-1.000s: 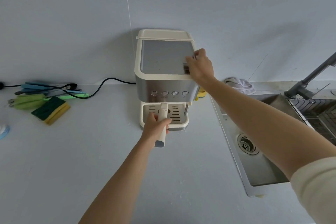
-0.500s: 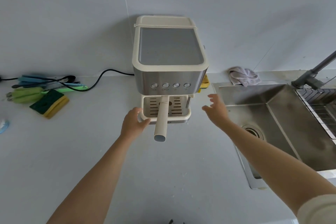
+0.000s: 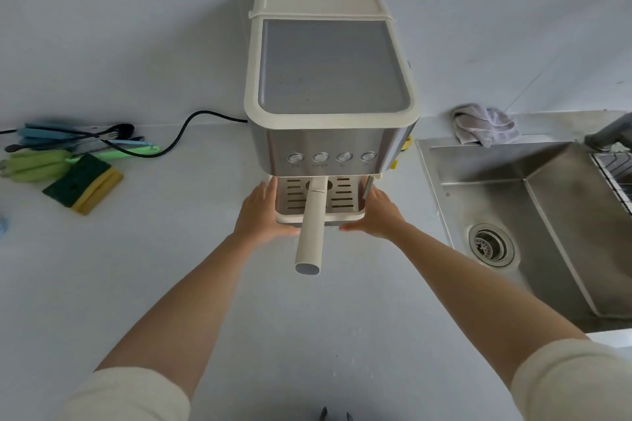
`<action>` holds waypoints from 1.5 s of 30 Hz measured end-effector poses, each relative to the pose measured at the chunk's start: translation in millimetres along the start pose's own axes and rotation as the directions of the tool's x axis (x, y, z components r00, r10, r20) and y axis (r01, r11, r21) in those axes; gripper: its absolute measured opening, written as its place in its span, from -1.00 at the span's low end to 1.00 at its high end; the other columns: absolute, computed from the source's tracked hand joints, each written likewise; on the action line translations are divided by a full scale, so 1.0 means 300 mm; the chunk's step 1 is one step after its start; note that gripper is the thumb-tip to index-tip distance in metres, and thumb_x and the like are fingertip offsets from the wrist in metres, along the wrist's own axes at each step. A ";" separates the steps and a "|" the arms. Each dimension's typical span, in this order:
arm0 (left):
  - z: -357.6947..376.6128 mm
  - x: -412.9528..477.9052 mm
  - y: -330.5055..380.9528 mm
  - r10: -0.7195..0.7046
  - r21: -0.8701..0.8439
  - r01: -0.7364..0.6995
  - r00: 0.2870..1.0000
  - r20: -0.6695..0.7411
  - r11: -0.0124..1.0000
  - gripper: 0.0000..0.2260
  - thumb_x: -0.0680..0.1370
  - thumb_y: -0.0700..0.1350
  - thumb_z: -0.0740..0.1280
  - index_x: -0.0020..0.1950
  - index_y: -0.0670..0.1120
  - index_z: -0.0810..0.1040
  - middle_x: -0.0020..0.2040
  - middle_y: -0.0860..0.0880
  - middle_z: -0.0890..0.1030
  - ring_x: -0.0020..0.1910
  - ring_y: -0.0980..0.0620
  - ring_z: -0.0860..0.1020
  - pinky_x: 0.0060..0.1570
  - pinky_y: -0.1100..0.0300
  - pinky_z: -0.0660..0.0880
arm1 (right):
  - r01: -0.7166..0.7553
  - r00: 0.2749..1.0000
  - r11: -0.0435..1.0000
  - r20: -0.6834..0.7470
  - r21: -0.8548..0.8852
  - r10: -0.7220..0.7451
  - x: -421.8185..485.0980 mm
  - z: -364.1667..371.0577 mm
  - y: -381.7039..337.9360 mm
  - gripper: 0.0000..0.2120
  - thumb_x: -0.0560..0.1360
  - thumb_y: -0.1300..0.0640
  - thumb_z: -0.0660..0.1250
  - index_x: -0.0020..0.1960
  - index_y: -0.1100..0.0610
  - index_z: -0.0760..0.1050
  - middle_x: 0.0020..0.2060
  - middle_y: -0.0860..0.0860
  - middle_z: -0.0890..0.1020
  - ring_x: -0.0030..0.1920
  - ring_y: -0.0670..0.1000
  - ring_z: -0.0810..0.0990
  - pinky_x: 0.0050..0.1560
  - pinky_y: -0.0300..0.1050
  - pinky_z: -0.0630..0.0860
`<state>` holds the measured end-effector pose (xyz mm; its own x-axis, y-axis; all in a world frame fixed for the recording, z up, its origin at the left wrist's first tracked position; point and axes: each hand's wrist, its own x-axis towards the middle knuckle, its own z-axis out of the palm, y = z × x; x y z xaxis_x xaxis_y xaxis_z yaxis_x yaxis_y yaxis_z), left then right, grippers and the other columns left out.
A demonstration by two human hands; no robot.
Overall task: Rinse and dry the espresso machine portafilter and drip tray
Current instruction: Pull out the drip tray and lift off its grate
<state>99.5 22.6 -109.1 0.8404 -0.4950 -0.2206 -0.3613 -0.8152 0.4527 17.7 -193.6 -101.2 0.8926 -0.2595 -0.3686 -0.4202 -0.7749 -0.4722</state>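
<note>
At the far left of the pale grey surface (image 3: 164, 267) lies a loose heap of blue and green long-handled kitchen brushes (image 3: 68, 147), with a green-and-yellow scouring sponge (image 3: 82, 184) just in front of them. A black power cord (image 3: 183, 135) curves from there to the cream and brushed-steel espresso machine (image 3: 330, 96), which stands against the wall.

The left hand (image 3: 260, 214) lies against the left side of the cream slotted drip tray (image 3: 342, 215), which still sits at the machine's foot. Its fingers are straight and together along the tray's side, and its thumb stretches across the front lower edge. The portafilter's cream cylindrical handle (image 3: 311, 232) sticks out from under the machine, above the tray and between the two hands, still locked in place.

The right hand (image 3: 378, 215) mirrors the left on the tray's right side, fingers flat and together, thumb along the front edge.

Further right, a crumpled grey cloth (image 3: 484, 126) rests on the back rim of the stainless-steel sink (image 3: 434, 181), and a wire rack (image 3: 615, 174) sits at the sink's right edge.
</note>
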 end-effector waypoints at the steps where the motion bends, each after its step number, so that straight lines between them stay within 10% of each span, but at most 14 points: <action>1: 0.002 0.007 -0.002 0.004 0.005 -0.004 1.000 -0.005 1.000 -0.06 0.28 0.09 0.51 0.47 -0.21 0.10 0.28 -0.19 0.39 0.26 -0.16 0.37 0.24 -0.01 0.35 | -0.005 1.000 1.000 -0.008 0.001 0.005 0.003 -0.002 -0.005 -0.12 0.19 -0.11 0.54 0.38 0.06 0.21 0.24 -0.02 0.43 0.29 0.04 0.37 0.26 0.07 0.42; 21: 0.015 -0.072 0.002 0.005 -0.091 -0.007 1.000 -0.021 0.996 -0.28 0.37 -0.01 0.47 0.42 -0.19 0.21 0.01 -0.11 0.37 0.07 -0.11 0.40 -0.02 0.15 0.38 | 0.050 0.998 0.990 -0.029 0.131 -0.047 -0.065 -0.004 0.018 -0.11 0.24 0.02 0.55 0.39 0.07 0.09 0.19 0.00 0.52 0.19 0.05 0.49 0.14 0.02 0.53; 45: 0.162 -0.427 0.073 0.080 -0.121 -0.083 0.996 -0.029 0.989 -0.15 0.31 0.08 0.50 0.48 -0.05 0.14 0.22 -0.08 0.39 0.23 -0.08 0.38 0.12 0.09 0.49 | 0.056 0.995 0.975 -0.093 0.215 -0.036 -0.478 0.114 0.145 -0.16 0.27 0.03 0.54 0.39 0.01 0.12 0.18 -0.06 0.50 0.18 -0.04 0.48 0.14 -0.04 0.53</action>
<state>-35.8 53.6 -112.9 0.8202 -0.5499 -0.1580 -0.3786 -0.7288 0.5706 -134.1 -170.4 -96.1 0.9186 -0.2839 -0.2749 -0.3951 -0.6458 -0.6533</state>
